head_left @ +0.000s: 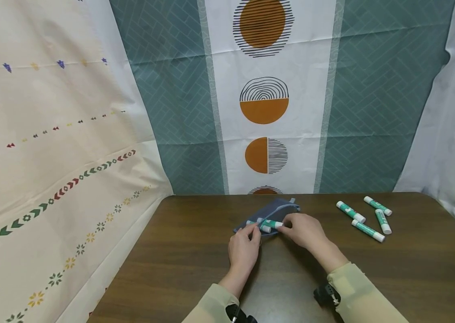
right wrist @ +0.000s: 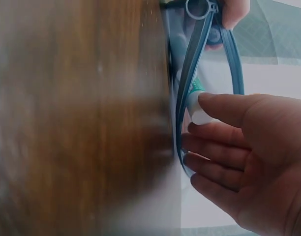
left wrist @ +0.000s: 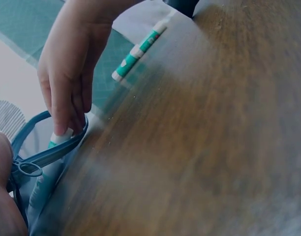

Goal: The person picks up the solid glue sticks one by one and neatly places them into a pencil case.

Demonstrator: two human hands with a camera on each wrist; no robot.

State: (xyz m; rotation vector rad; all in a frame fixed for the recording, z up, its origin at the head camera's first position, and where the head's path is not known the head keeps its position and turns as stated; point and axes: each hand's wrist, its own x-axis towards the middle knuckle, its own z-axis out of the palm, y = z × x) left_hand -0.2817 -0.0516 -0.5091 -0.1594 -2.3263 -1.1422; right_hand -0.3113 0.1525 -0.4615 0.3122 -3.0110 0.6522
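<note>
A dark blue zip pouch (head_left: pixel 268 211) with a see-through side lies near the table's far edge, its zip spread open. My left hand (head_left: pixel 243 251) pinches the pouch at its left end, beside the zip's ring pull (left wrist: pixel 30 169). Inside the opening is a green-and-white glue stick (head_left: pixel 273 224), and another white-ended glue stick (head_left: pixel 265 229) shows through the pouch just below it. My right hand (head_left: pixel 304 229) holds the first stick's white end (right wrist: pixel 199 112) between thumb and fingers at the pouch's right side. The other right-hand fingers rest along the zip's edge.
To the right, several green-and-white glue sticks (head_left: pixel 368 230) lie loosely grouped on the brown wooden table (head_left: pixel 195 260). Behind the table hangs a patterned curtain (head_left: pixel 268 157), with a cream printed cloth (head_left: pixel 70 215) along the left.
</note>
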